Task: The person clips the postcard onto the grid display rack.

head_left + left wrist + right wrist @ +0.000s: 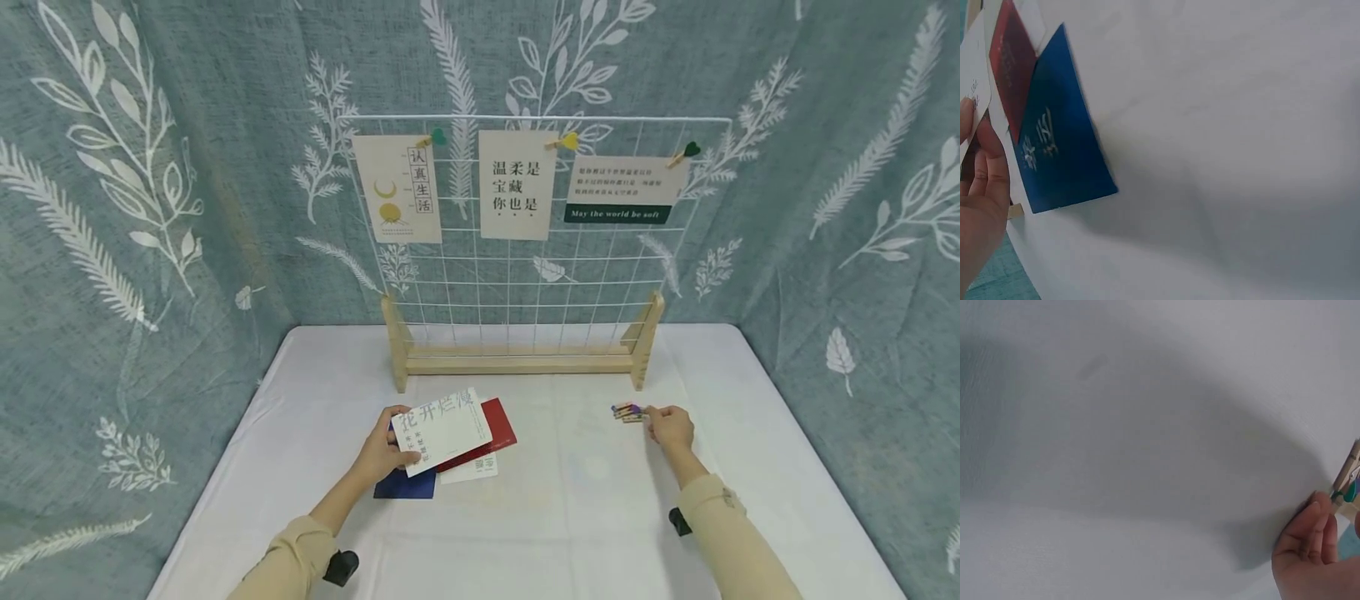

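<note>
Three sides of grey-blue curtain [247, 100], printed with pale leaves and ferns, enclose the space behind the rack and to its left and right. Below them, a table [570, 492] under a lightly creased white covering reaches from behind the rack's feet well out in front of it. The rack [517, 365] itself is a white wire grid on a wooden stand. Three cards already hang from its upper part: a moon card [397, 190] at the left, a lettered card [517, 208] in the middle and a green-banded card [622, 190] at the right. If the work is pegging cards up, it looks partly done, with at least four more off the rack. These are in front of its left foot: a white card [444, 435] with grey lettering, a red card [501, 429], a blue card [1063, 150] and a second white card [474, 472], overlapping as seen from above. The hands are well apart. In front of the rack's left foot, the left hand [384, 450] holds the lettered white card between thumb and fingers; near the right foot, the right hand [675, 431] has its fingertips at some loose pegs [628, 412], though I cannot tell whether it grips one. Smallest are the hanging pegs [564, 142], one per hung card, each with a coloured heart.
</note>
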A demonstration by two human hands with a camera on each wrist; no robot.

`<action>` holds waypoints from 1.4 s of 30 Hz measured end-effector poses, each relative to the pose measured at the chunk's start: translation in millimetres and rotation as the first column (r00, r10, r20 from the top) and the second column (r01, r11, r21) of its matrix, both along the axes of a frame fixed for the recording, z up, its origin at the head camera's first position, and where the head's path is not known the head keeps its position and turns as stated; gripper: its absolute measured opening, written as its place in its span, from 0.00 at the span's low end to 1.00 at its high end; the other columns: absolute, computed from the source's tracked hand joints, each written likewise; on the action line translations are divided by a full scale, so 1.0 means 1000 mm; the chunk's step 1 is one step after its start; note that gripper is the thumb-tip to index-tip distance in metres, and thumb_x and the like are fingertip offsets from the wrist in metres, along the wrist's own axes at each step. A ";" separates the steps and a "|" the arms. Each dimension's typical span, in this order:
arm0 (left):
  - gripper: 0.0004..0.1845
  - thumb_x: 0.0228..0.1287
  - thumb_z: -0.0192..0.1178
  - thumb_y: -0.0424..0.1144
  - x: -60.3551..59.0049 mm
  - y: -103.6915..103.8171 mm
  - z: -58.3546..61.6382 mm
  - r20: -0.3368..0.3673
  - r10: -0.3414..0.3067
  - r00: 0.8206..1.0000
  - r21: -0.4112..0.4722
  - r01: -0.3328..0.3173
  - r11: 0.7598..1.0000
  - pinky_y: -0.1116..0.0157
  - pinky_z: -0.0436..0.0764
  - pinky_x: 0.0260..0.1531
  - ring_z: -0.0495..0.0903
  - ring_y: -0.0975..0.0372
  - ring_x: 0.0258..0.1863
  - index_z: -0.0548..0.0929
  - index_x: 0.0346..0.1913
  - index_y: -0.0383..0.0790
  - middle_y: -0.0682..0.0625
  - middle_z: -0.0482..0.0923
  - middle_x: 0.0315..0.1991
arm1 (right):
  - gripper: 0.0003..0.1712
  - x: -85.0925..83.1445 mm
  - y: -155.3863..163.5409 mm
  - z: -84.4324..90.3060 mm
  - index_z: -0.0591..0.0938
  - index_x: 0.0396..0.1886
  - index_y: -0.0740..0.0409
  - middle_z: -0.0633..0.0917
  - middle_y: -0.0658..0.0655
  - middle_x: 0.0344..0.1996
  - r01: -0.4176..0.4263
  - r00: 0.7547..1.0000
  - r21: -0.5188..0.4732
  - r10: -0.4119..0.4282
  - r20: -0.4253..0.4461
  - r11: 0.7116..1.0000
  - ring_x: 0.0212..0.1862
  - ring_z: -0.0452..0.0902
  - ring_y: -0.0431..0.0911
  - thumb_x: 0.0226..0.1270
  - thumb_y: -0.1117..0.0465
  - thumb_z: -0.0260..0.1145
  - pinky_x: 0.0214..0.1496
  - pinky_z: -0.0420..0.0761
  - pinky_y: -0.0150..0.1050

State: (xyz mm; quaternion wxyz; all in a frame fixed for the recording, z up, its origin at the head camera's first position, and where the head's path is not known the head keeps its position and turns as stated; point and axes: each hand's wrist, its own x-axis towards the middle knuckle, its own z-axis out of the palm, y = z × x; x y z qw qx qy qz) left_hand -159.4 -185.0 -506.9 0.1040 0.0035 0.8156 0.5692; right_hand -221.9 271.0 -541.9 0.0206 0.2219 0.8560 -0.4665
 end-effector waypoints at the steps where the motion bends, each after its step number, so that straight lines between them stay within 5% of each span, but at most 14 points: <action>1: 0.38 0.51 0.61 0.17 -0.001 0.001 0.001 -0.004 0.001 1.000 0.011 -0.001 1.000 0.64 0.84 0.24 0.85 0.47 0.31 0.56 0.63 0.33 0.27 0.80 0.39 | 0.16 0.000 0.000 0.000 0.74 0.29 0.71 0.78 0.47 0.11 -0.007 1.000 0.007 0.007 0.005 1.000 0.13 0.69 0.33 0.66 0.58 0.56 0.18 0.70 0.25; 12: 0.40 0.52 0.59 0.16 -0.014 0.005 0.016 -0.020 0.000 1.000 0.050 0.001 0.999 0.69 0.80 0.24 0.85 0.48 0.34 0.52 0.66 0.33 0.23 0.76 0.44 | 0.20 -0.006 0.007 -0.006 0.76 0.33 0.73 0.80 0.51 0.13 -0.059 0.996 -0.002 0.059 0.068 0.998 0.15 0.71 0.36 0.66 0.55 0.59 0.21 0.71 0.27; 15: 0.40 0.52 0.57 0.15 -0.015 0.006 0.017 -0.038 -0.027 0.999 0.052 0.029 0.998 0.69 0.82 0.27 0.84 0.46 0.36 0.52 0.67 0.33 0.22 0.76 0.44 | 0.25 -0.027 0.029 -0.054 0.78 0.29 0.69 0.81 0.54 0.14 -0.083 0.995 -0.012 0.083 0.055 0.997 0.16 0.74 0.41 0.64 0.47 0.62 0.22 0.74 0.32; 19: 0.41 0.53 0.55 0.14 -0.015 0.007 0.020 -0.075 -0.096 0.993 0.019 0.098 0.995 0.67 0.84 0.31 0.84 0.45 0.37 0.51 0.68 0.34 0.23 0.76 0.45 | 0.31 -0.068 0.066 -0.147 0.78 0.22 0.62 0.80 0.53 0.12 -0.062 0.998 0.046 0.061 0.030 0.997 0.15 0.73 0.44 0.58 0.35 0.63 0.20 0.70 0.34; 22: 0.41 0.53 0.55 0.15 -0.015 0.010 0.025 -0.097 -0.131 0.987 -0.023 0.129 0.991 0.66 0.84 0.31 0.84 0.45 0.36 0.50 0.69 0.34 0.24 0.77 0.44 | 0.32 -0.078 0.074 -0.171 0.78 0.21 0.60 0.79 0.51 0.11 -0.060 0.998 0.070 0.058 0.027 0.996 0.15 0.71 0.44 0.56 0.33 0.62 0.20 0.68 0.35; 29: 0.38 0.58 0.56 0.20 -0.010 0.020 0.033 -0.076 -0.174 0.982 -0.095 0.166 0.982 0.67 0.83 0.33 0.84 0.50 0.35 0.51 0.69 0.32 0.29 0.81 0.41 | 0.34 -0.070 0.064 -0.151 0.78 0.26 0.63 0.80 0.55 0.15 -0.057 0.997 0.038 0.055 0.046 0.998 0.20 0.71 0.46 0.57 0.32 0.60 0.24 0.70 0.38; 37: 0.17 0.63 0.57 0.27 -0.008 0.024 0.034 -0.127 -0.183 0.975 -0.085 0.173 0.981 0.73 0.76 0.28 0.79 0.62 0.31 0.72 0.54 0.24 0.31 0.82 0.43 | 0.29 -0.088 0.071 -0.186 0.79 0.33 0.65 0.82 0.56 0.21 -0.016 0.994 0.020 0.014 0.106 1.000 0.26 0.75 0.49 0.61 0.40 0.60 0.29 0.76 0.40; 39: 0.14 0.63 0.58 0.30 -0.008 0.025 0.034 -0.136 -0.181 0.974 -0.096 0.169 0.981 0.74 0.74 0.26 0.77 0.65 0.29 0.76 0.48 0.23 0.32 0.82 0.43 | 0.26 -0.084 0.065 -0.174 0.79 0.28 0.63 0.80 0.53 0.16 0.011 0.996 0.045 -0.015 0.086 0.999 0.22 0.72 0.46 0.59 0.42 0.62 0.23 0.72 0.36; 42: 0.12 0.64 0.59 0.33 -0.006 0.027 0.033 -0.132 -0.166 0.977 -0.105 0.152 0.983 0.74 0.73 0.23 0.74 0.68 0.26 0.78 0.43 0.24 0.33 0.83 0.40 | 0.24 -0.060 0.043 -0.117 0.78 0.31 0.65 0.80 0.55 0.19 -0.030 0.994 0.007 0.029 0.103 1.000 0.26 0.72 0.48 0.61 0.45 0.60 0.29 0.74 0.39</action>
